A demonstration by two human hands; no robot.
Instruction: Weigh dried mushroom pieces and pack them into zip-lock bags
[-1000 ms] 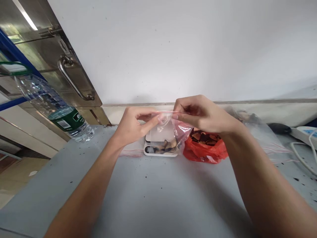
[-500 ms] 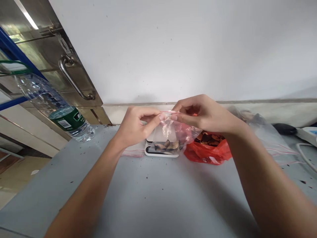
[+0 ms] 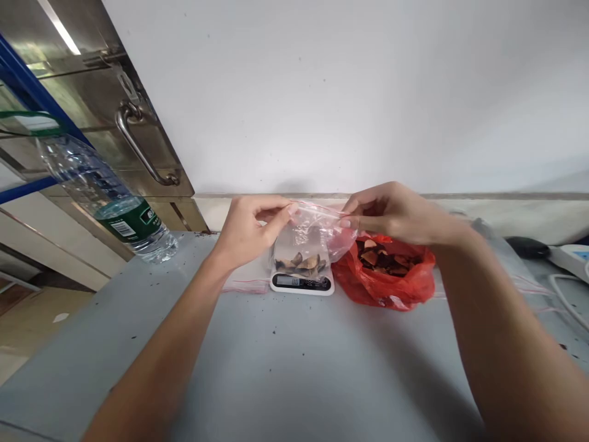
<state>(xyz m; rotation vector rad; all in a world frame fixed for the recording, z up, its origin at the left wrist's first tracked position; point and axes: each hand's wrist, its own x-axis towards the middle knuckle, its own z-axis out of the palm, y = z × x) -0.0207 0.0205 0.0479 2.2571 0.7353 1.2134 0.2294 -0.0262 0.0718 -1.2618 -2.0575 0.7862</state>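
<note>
One crinkled plastic bag (image 3: 313, 230) is pinched at its rim by left fingers (image 3: 278, 223) and right fingers (image 3: 369, 224). Curved pieces (image 3: 309, 264) are enclosed.

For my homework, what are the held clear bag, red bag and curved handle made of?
The clear bag looks like thin, glossy plastic: see-through and wrinkled. The red bag seems thin plastic too, crinkled and shiny. The curved handle is probably smooth metal, gleaming grey.

A hand could pass over the flat grey tabletop (image 3: 294, 368) between the bare left forearm (image 3: 165, 331) and right forearm (image 3: 488, 331); ahead, the clear plastic zip bag (image 3: 317, 236), white rectangular scale (image 3: 302, 291), crumpled red plastic bag (image 3: 375, 293) and white wall (image 3: 322, 116) block the way.
</note>
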